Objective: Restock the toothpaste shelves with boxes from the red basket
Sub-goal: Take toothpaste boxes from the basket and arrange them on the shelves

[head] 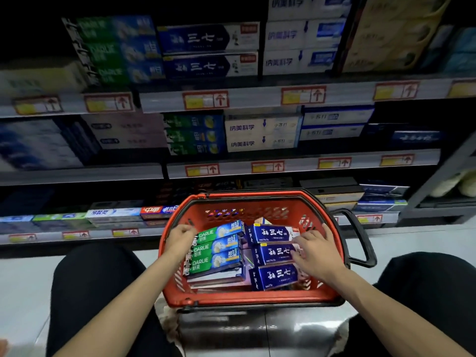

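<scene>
Darlie boxes (219, 249) sorted by brand in red basket (257, 300), likely for quick shelving. Left hand (180, 237) hold unclear; right hand (318, 249) flat on blue boxes (273, 255).

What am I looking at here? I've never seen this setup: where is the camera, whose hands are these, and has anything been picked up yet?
There is no machine here: a person works with two bare hands. The single picture comes from a camera worn on the person's head, looking forward and down, so the hands reach in from the bottom edge. In front of the person sits the red basket. It holds three green DARLIE boxes on its left side and three blue boxes on its right. The left hand curls at the end of the green boxes; whether it has a grip on one is unclear. The right hand lies spread on the blue boxes and lifts nothing. Behind the basket are the toothpaste shelves.
</scene>
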The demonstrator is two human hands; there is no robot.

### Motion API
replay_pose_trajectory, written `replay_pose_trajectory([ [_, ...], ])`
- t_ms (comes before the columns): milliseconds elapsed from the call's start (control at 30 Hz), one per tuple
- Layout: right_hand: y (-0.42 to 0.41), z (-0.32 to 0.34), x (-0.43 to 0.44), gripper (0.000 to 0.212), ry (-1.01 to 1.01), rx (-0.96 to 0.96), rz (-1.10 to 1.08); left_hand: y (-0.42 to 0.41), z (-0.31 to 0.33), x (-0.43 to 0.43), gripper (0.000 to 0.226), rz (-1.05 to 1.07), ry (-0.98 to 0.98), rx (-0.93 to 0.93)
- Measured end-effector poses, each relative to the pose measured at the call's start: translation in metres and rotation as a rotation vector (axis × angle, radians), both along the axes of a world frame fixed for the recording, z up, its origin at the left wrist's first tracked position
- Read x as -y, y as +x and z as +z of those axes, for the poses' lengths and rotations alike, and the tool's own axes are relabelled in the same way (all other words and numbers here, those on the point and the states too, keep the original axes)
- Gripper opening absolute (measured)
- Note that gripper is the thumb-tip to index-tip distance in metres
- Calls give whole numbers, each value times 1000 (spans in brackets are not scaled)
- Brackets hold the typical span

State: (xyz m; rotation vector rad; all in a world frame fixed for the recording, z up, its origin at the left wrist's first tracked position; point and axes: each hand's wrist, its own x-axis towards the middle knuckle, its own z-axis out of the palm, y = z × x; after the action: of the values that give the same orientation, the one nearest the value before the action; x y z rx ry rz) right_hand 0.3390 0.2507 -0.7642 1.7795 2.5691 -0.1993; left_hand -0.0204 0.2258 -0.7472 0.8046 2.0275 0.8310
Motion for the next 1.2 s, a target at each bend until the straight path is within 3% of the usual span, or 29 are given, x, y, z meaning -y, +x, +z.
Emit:
replay_pose_trajectory([
  [133,-31,11,4,40,74,-35,-15,8,26,5,8,71,73,219],
  [267,-64,42,7,37,146,-255,-50,12,66,12,17,41,159,358],
  [467,-96,109,5,32,-150,-883,-177,18,109,11,24,-33,404,451],
  [567,-108,138,0,28,-286,-1075,-190,14,120,9,25,-51,515,460],
  [800,-124,182,-12,21,-350,-1147,-109,-3,143,-5,29,-82,634,468],
  [1200,-98,141,-29,34,-472,-1239,-189,-1,102,-36,31,-47,547,594],
])
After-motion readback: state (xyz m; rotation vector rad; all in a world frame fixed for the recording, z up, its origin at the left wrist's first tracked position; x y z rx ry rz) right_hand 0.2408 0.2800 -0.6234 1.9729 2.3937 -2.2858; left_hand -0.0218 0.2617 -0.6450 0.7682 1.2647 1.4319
